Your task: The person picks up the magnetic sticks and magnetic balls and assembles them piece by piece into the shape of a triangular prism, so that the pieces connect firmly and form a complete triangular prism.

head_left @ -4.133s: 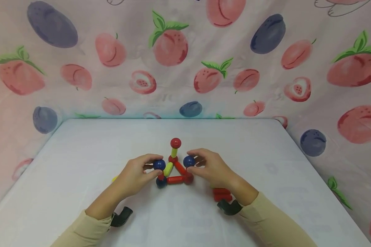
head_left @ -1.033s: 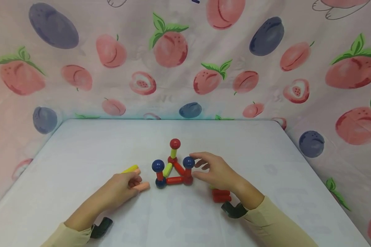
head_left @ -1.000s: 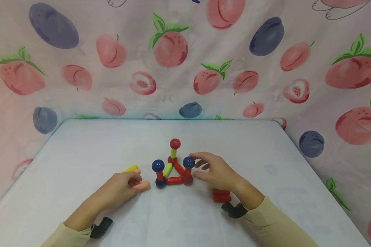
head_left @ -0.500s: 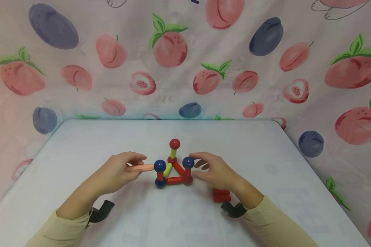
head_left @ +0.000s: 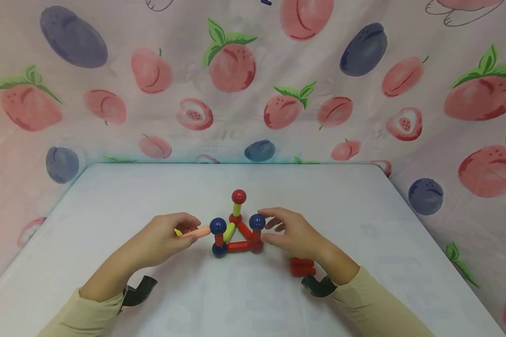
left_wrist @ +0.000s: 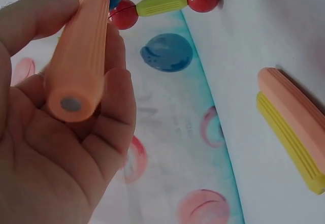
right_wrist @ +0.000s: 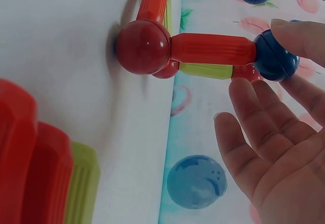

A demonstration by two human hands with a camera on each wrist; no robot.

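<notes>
My left hand (head_left: pixel 160 239) pinches a peach-orange magnetic rod (left_wrist: pixel 78 51) between thumb and fingers. Its far end meets the blue ball (head_left: pixel 218 226) atop the structure's left post. That structure has a triangular base of rods and balls, with a red front rod (head_left: pixel 238 246). Three upright posts rise from its corners. The rear post is a yellow-green rod (head_left: pixel 237 209) topped by a red ball (head_left: pixel 239 196). With thumb and index finger, my right hand (head_left: pixel 295 232) holds the blue ball (right_wrist: pixel 274 56) on the right post's red rod (right_wrist: pixel 213 49); its other fingers are loosely spread.
Spare red rods (head_left: pixel 302 267) and a yellow-green rod (right_wrist: pixel 81 183) lie near my right wrist. In the left wrist view, another peach-orange rod (left_wrist: pixel 294 112) and a yellow rod (left_wrist: pixel 289 140) lie side by side. A fruit-print cloth (head_left: pixel 236 112) hangs behind the white table (head_left: pixel 236 299).
My left hand left the left blue ball, took the peach-orange rod from the table and brought it to that ball. The rod's angle has shifted slightly. My right hand has stayed at its ball.
</notes>
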